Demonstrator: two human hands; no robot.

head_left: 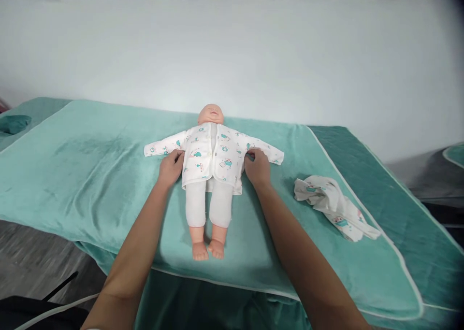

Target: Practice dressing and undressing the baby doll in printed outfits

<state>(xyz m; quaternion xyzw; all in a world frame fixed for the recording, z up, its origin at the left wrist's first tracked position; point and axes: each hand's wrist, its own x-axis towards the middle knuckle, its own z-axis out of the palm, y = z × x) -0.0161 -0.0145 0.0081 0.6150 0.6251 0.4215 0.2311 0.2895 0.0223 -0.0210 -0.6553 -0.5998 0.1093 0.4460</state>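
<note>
A baby doll (pixel 211 114) lies on its back on a teal blanket (pixel 90 165), head toward the wall. It wears a white printed jacket (pixel 213 153) with both sleeves spread out, and white leggings. My left hand (pixel 170 168) rests at the jacket's left side under the sleeve, fingers curled on the cloth. My right hand (pixel 257 166) grips the jacket's right side under the other sleeve.
A crumpled piece of white printed clothing (pixel 335 205) lies on the blanket to the right of the doll. The blanket covers a bed against a pale wall (pixel 232 50). A darker teal cover (pixel 398 214) shows at the right edge.
</note>
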